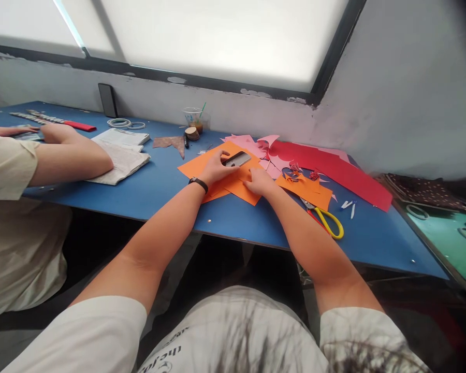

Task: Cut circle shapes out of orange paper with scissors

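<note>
My left hand (216, 169), with a dark band on its wrist, grips the near left end of a smartphone (239, 158) above orange paper sheets (196, 168). Just right of the phone, my right hand (259, 182) rests over the orange paper with its fingers curled in. What those fingers hold, if anything, is hidden. A cut orange piece (314, 192) lies right of my right wrist. Scissors (329, 221) with yellow and red handles are partly under it.
Pink scraps (246, 145), a long red sheet (334, 171) and small white-blue items (348, 205) lie to the right. Behind stand a plastic cup (194, 119), a wood piece (192, 133) and an upright phone (107, 100). A co-worker's arm (73, 158) rests at left by a cloth (126, 165).
</note>
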`<control>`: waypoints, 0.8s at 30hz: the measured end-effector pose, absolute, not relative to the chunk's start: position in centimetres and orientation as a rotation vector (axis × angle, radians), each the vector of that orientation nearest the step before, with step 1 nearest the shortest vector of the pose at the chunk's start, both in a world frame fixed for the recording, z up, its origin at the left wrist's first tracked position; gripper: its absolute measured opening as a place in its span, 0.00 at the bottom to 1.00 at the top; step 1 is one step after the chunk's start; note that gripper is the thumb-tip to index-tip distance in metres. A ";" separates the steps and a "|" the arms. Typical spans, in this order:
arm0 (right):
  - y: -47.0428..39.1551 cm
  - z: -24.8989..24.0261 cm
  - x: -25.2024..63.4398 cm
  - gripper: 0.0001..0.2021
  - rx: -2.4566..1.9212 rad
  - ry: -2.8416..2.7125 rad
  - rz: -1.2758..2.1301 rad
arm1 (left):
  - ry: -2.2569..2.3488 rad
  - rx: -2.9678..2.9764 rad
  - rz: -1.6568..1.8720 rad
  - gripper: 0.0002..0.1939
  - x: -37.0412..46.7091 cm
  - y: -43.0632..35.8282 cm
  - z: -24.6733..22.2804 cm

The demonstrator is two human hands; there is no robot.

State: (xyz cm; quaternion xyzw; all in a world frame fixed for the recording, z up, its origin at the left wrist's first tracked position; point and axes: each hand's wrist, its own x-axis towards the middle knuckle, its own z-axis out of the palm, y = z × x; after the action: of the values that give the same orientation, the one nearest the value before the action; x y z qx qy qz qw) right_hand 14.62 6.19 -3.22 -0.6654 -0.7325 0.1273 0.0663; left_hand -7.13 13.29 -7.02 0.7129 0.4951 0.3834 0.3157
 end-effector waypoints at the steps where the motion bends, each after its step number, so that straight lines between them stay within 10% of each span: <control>1: 6.2 -3.3 14.7 0.22 -1.998 -2.198 0.398 | 1.314 1.872 1.009 0.29 -7.1 13.3 -7.1; 24: 5.3 -3.8 15.1 0.42 -2.105 -2.144 0.453 | 1.330 1.965 0.868 0.23 -7.2 13.9 -8.0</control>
State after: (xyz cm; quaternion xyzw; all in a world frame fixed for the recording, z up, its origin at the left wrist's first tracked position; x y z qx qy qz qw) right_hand 15.11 5.26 -3.79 -0.6918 -0.7047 0.1490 0.0515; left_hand -7.15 13.91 -8.01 0.7413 0.5016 0.3275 0.3026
